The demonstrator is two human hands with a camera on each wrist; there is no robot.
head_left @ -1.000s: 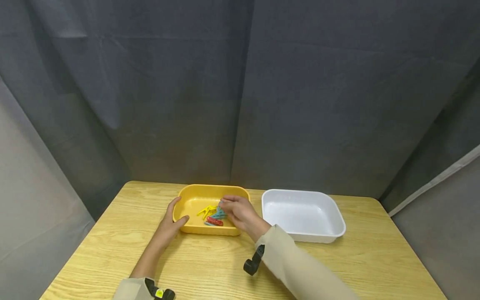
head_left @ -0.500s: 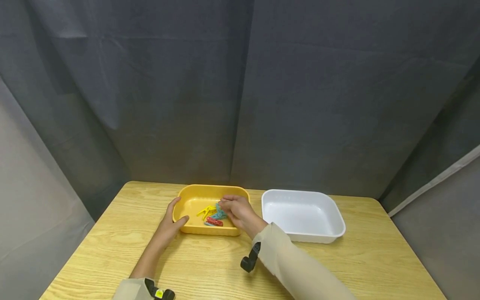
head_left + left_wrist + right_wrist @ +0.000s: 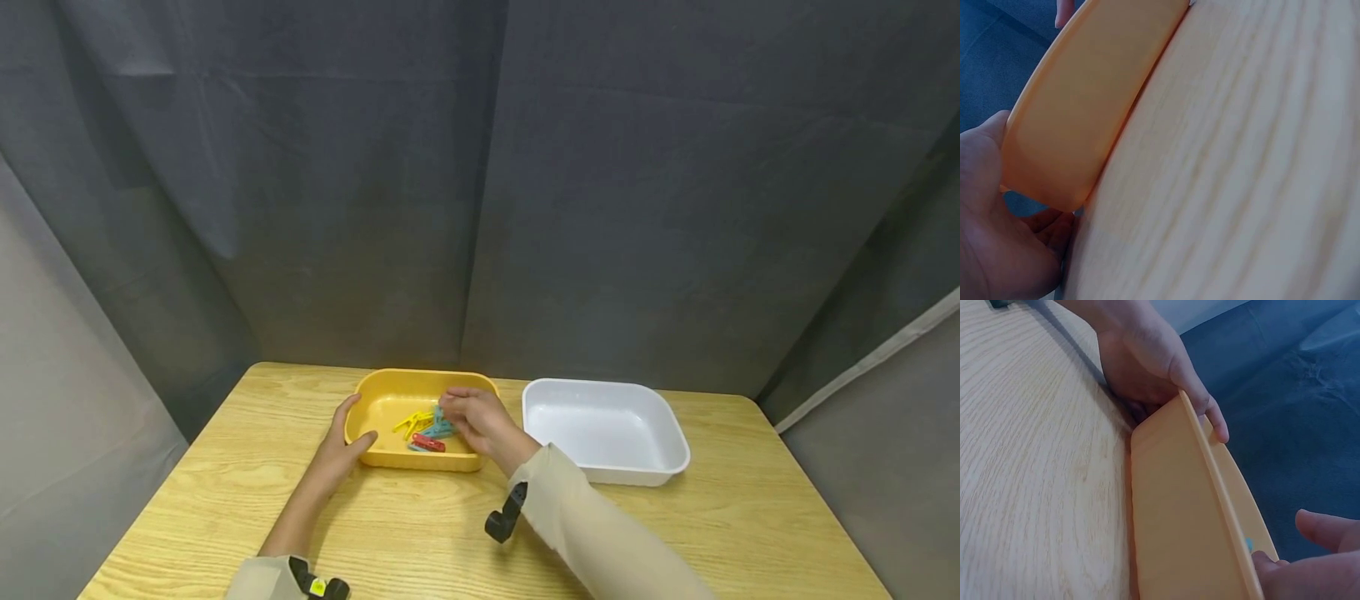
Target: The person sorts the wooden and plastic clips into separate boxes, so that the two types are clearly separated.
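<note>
My left hand (image 3: 339, 450) grips the left end of the yellow tray (image 3: 416, 461), thumb over the near rim and fingers at the far side. Inside the tray lie yellow clothespins (image 3: 408, 423), light blue clothespins (image 3: 437, 428) and a red clothespin (image 3: 429, 442). My right hand (image 3: 480, 421) reaches over the tray's right end, fingertips at the blue clothespins. A bit of blue clothespin (image 3: 1249, 544) shows by those fingertips in the right wrist view, with one finger raised apart. Whether they pinch a clothespin is hidden.
A white tray (image 3: 606, 477) stands to the right of the yellow one, near my right forearm. Both are on a wooden table (image 3: 405, 533). Grey curtains (image 3: 480, 208) hang behind the table's far edge.
My right hand shifts only slightly at the blue clothespins. The left hand and both trays look still.
</note>
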